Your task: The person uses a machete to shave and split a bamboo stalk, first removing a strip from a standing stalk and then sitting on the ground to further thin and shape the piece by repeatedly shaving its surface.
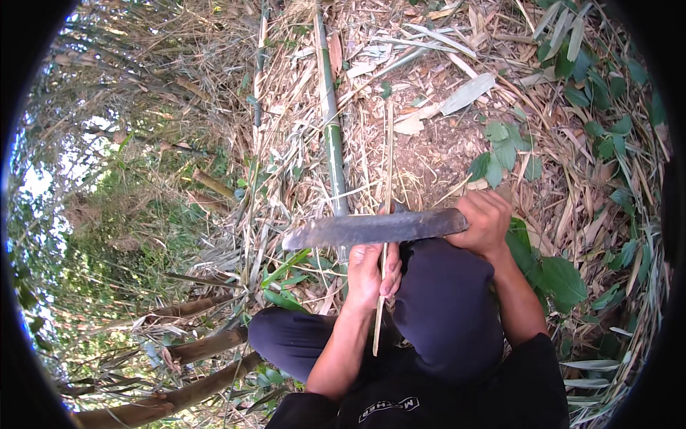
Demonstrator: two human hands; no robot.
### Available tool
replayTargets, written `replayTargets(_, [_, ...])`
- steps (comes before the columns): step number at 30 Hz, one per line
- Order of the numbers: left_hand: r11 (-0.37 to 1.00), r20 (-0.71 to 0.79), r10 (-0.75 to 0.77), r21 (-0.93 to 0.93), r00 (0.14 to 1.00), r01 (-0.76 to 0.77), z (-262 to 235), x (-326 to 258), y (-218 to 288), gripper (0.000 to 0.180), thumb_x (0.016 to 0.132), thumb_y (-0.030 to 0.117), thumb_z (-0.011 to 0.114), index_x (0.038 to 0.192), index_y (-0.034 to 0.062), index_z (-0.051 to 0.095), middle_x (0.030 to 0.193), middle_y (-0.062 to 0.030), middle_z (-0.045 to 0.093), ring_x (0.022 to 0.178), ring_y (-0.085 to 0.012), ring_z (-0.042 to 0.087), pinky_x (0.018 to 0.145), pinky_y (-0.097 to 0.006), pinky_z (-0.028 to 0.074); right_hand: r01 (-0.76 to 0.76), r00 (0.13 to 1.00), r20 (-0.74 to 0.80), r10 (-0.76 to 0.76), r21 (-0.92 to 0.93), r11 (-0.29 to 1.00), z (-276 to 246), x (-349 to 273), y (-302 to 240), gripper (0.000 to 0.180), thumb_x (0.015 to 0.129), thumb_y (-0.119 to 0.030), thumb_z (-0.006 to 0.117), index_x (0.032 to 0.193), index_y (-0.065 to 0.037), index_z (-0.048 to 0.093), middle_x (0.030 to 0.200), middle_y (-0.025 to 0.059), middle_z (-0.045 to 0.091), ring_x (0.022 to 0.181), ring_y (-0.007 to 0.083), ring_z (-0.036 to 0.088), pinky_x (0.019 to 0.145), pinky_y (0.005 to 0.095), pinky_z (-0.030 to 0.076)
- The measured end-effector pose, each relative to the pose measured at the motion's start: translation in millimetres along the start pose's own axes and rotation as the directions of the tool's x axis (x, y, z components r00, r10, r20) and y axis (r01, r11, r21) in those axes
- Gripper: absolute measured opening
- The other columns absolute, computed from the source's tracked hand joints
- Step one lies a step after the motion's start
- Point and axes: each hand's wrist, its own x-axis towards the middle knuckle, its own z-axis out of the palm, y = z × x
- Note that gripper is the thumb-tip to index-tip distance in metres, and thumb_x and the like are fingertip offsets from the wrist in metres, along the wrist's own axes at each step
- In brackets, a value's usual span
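While the right hand (pixel 486 220) clenches the machete (pixel 368 229) by its handle, the left hand (pixel 366 277) grips a thin bamboo strip (pixel 389 168) crossing under the blade, beside the raised knee (pixel 450 300). If that strip twists, the edge could skid into thumb or knee!

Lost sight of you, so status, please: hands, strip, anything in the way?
Left hand gripping strip. Right hand gripping knife, crossing over strip in view; contact unclear. Right knee close by.
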Motion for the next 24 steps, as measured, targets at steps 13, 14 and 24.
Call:
replayTargets(13, [0.85,0.159,0.153,0.481,0.975,-0.212,-22,-27,-22,0.05,0.106,0.038,0.039,0.142,0.0038,0.043,0.055,0.0002,0.041,0.036,-0.0068,0.037,0.035,-0.018,0.034,0.053,0.99,0.124,-0.071,0.142,0.988,1,-7,8,0.039,0.046,-0.03,0.077,0.07,-0.009,0.053,0.066,0.0059,0.054,0.064,0.0272,0.059,0.061,0.0394,0.045])
replayTargets(14, [0.861,0.135,0.142,0.472,0.981,-0.189,-29,-40,-27,0.048,0.106,0.036,0.038,0.141,0.0039,0.044,0.056,-0.0003,0.042,0.037,-0.0068,0.037,0.036,-0.018,0.034,0.041,0.988,0.14,-0.063,0.15,0.988,2,-10,9,0.039,0.046,-0.029,0.077,0.07,-0.009,0.053,0.066,0.006,0.054,0.064,0.0274,0.059,0.06,0.0396,0.045])
replayTargets(24, [0.828,0.03,0.194,0.532,0.981,-0.18,-1,-16,-3,0.049,0.106,0.026,0.043,0.148,0.002,0.037,0.059,0.0014,0.045,0.046,-0.0047,0.037,0.043,-0.018,0.03,0.121,0.981,0.128,-0.145,0.176,0.977,4,7,1,0.035,0.053,-0.03,0.075,0.066,-0.009,0.052,0.064,0.0068,0.053,0.061,0.0274,0.059,0.058,0.0391,0.045])
